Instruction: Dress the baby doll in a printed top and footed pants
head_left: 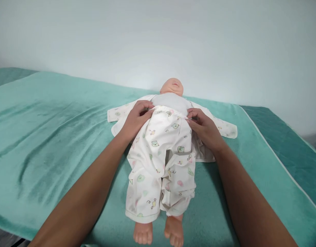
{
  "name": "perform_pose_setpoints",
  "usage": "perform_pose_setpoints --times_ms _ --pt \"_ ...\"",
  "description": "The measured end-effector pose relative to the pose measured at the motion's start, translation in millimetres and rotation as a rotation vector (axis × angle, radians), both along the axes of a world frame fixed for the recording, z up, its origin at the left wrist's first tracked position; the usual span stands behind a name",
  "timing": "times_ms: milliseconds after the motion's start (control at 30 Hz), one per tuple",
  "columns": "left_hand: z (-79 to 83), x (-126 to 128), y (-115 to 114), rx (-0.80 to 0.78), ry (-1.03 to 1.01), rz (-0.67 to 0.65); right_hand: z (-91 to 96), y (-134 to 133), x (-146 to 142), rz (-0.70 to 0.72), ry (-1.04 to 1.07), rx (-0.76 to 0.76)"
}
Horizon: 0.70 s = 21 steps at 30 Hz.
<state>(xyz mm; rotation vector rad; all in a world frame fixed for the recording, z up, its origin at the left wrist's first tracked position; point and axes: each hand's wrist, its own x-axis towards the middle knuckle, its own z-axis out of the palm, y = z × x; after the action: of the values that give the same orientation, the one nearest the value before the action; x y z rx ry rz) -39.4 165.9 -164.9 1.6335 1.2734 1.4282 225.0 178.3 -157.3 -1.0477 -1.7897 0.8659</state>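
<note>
A baby doll [171, 86] lies on its back, head away from me, its bare feet nearest me. White printed pants [158, 144] cover its legs and reach up to the waist. My left hand [140, 115] pinches the pants' elastic waistband at its left side. At the right side of the same waistband, my right hand [201, 125] has its fingers closed on the fabric. Beneath the doll a matching long-sleeved shirt [227, 128] is spread open with both sleeves out. The doll's torso [170, 100] looks plain white above the waistband.
A light green blanket [57, 137] with wrinkles on the left lies under the doll. Darker green cloth [283, 133] shows at the right and far left. A pale wall [158, 41] rises just behind the doll's head.
</note>
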Motion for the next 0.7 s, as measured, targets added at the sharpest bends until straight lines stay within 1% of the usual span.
perform_pose_setpoints --times_ms 67,167,233,300,433,500,600,700 --pt "1.6 1 4 -0.007 0.016 -0.012 0.8 3 1 0.026 -0.054 0.030" --pt "5.6 2 7 -0.019 0.074 -0.016 0.9 6 -1 0.048 -0.102 0.119" --pt "8.0 2 9 -0.011 0.121 -0.008 0.8 7 -5 0.025 -0.116 0.180" --pt "8.4 2 13 -0.001 0.148 0.019 1.1 8 -10 -0.039 -0.144 0.217" --pt "0.9 3 33 -0.012 0.124 0.118 3.9 18 -20 -0.219 -0.259 0.236" --pt "-5.1 2 47 -0.032 0.090 0.161 5.6 29 -24 -0.269 -0.298 0.236" --pt "-12.4 2 65 -0.082 0.072 0.217 6.8 45 -29 -0.286 -0.292 0.229" --pt "-15.3 2 72 -0.105 0.089 0.237 4.7 53 -30 -0.284 -0.243 0.215"
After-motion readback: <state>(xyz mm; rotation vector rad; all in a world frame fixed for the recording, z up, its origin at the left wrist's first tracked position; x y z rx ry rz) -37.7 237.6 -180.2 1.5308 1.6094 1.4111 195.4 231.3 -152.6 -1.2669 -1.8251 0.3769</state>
